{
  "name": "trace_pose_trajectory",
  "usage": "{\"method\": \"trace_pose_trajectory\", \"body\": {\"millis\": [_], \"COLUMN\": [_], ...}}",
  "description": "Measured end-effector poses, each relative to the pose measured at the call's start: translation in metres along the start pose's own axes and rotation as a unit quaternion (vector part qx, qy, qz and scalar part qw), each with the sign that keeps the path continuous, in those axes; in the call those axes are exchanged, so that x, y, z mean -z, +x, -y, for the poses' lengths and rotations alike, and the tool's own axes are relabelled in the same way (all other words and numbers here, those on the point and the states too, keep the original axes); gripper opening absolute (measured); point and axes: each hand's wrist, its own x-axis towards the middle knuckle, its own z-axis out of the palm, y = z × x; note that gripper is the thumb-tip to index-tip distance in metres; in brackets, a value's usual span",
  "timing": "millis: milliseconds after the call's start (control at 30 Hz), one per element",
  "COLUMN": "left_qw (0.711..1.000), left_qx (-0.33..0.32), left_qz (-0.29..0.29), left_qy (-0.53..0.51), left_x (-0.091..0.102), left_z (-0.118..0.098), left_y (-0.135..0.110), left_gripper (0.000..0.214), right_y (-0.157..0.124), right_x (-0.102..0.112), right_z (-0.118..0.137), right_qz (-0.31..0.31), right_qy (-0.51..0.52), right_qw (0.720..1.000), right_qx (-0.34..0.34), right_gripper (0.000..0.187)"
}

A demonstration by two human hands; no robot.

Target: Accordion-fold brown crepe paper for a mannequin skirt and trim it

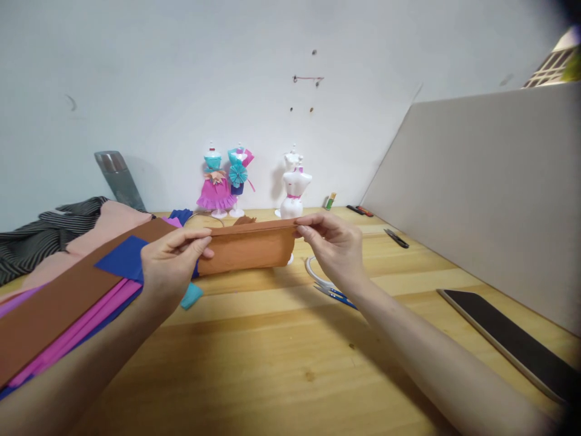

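A brown strip of crepe paper is stretched between my hands above the wooden table, its top edge folded over. My left hand pinches the strip's left end between thumb and fingers. At the upper right corner, my right hand pinches the folded edge. Behind the strip stands a small white mannequin with a pink band at its waist; the strip hides its lower part. Just below my right hand lie blue-handled thread snips and a white ring, partly covered by the hand.
Folded brown, pink and blue crepe paper lies at left, beside striped cloth and a bottle. Two dressed mannequins stand by the wall. A phone, black snips and a glue stick are at right, near a white panel.
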Motion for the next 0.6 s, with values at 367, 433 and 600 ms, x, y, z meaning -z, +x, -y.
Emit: {"method": "trace_pose_trajectory", "body": {"millis": [367, 433, 600], "left_qw": [0.983, 0.983, 0.985], "left_qx": [0.094, 0.082, 0.053], "left_qz": [0.050, 0.039, 0.028], "left_qy": [-0.151, -0.159, -0.159], "left_x": [0.0013, 0.0023, 0.0022], "left_z": [0.0034, 0.0027, -0.0008], "left_y": [0.0052, 0.0057, 0.0047], "left_gripper": [0.015, 0.013, 0.009], "right_y": [0.0076, 0.0075, 0.0065], "right_x": [0.0000, 0.0002, -0.0005], "right_z": [0.0074, 0.0073, 0.0102], "right_qz": [0.028, 0.021, 0.005], "right_qy": [0.118, 0.136, 0.182], "right_qw": [0.986, 0.985, 0.981], "right_qx": [-0.111, -0.100, -0.073], "right_gripper": [0.013, 0.013, 0.012]}}
